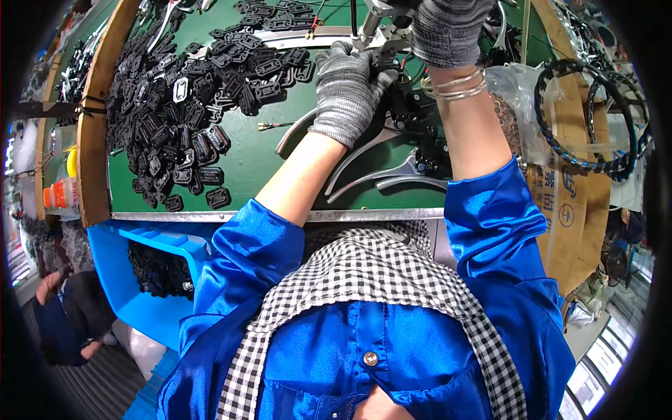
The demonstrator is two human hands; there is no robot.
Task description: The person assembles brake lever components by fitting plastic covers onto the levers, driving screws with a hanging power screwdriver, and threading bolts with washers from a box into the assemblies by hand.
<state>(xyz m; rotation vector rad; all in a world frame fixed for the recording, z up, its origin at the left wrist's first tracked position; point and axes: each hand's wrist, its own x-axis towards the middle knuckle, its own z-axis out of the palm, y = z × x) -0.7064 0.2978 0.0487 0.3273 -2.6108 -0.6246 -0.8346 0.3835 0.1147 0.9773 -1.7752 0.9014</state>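
Note:
My left hand [344, 92], in a grey knit glove, is closed at a silver metal fixture [372, 26] at the bench's far side. Its fingers curl down by the fixture's lower end, and what they hold is hidden. My right hand [451, 33], gloved alike, is higher up and right of the fixture, closed and partly cut off by the top edge; its grip cannot be made out. Below the hands lie several silver brake levers [374, 176] with black bodies [427, 155]. Another silver lever [295, 133] passes beside my left wrist.
Black flat plates [164, 129] with oblong slots are heaped across the green bench [280, 185] on the left. A wooden rail [94, 140] borders it. A blue bin [119, 280] with black parts stands below left. Cardboard [574, 210] and black cable loops [542, 105] are at right.

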